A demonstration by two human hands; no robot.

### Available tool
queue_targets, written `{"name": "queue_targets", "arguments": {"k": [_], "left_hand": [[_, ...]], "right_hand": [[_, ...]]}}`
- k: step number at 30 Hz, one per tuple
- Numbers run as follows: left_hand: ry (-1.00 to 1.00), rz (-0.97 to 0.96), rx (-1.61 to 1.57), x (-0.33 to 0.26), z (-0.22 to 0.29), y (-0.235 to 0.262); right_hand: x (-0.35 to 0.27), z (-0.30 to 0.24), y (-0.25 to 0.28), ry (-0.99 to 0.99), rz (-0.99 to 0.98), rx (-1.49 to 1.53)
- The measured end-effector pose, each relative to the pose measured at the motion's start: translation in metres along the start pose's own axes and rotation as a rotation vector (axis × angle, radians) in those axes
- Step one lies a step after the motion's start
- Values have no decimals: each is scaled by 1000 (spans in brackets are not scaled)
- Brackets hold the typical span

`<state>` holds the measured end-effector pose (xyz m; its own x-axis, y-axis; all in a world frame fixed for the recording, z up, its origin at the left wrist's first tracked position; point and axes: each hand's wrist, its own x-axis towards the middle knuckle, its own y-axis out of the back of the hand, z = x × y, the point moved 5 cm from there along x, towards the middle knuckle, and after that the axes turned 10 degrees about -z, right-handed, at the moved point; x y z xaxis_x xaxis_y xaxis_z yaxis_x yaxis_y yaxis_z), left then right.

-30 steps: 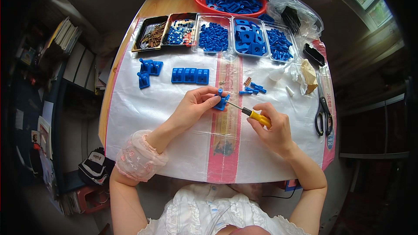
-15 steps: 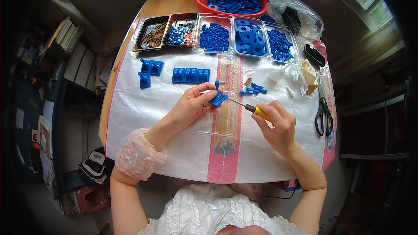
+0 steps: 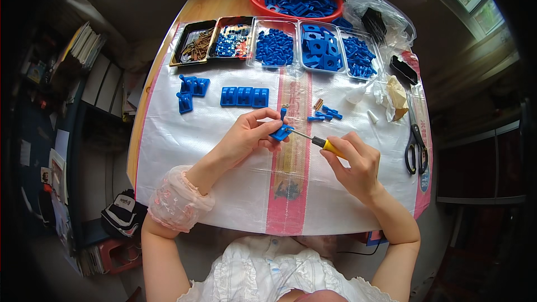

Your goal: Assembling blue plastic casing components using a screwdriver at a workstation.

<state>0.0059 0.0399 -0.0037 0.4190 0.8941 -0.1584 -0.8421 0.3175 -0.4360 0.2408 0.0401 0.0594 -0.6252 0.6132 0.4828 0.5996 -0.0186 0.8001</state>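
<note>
Between the thumb and fingers of my left hand (image 3: 253, 134) is a small blue plastic bracket (image 3: 281, 132), with a blue peg-shaped piece (image 3: 283, 114) standing up from it. My right hand (image 3: 356, 166) grips a screwdriver (image 3: 330, 146) with a yellow and black handle. Its metal shaft points left, and the tip meets the bracket near its right side; the screw there is too small to make out. Beyond my hands, several blue pegs (image 3: 325, 115) and a few brass-coloured screws (image 3: 319, 104) lie on the sheet.
Three blue brackets (image 3: 244, 97) stand in a row, and more assembled blue pieces (image 3: 192, 90) lie left. Behind are black trays of screws (image 3: 197, 46) and nuts (image 3: 233, 42), clear boxes of blue parts (image 3: 275, 48), and a red basin (image 3: 255, 6). Black scissors (image 3: 414, 154) lie right.
The screwdriver tip has shifted slightly left and down onto the bracket. The bracket has tilted and moved a little, its peg now lower and further right.
</note>
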Motion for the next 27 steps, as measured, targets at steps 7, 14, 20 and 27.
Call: {"name": "queue_targets", "arguments": {"k": [7, 14, 20, 27], "left_hand": [[-2, 2, 1, 1, -2, 2], [32, -10, 40, 0, -4, 5], [80, 13, 12, -2, -2, 5], [81, 35, 21, -2, -3, 3]], "right_hand": [[-1, -1, 0, 12, 0, -18], [-3, -4, 2, 94, 35, -59], [-3, -10, 4, 190, 20, -112], [-5, -20, 5, 264, 15, -260]]}}
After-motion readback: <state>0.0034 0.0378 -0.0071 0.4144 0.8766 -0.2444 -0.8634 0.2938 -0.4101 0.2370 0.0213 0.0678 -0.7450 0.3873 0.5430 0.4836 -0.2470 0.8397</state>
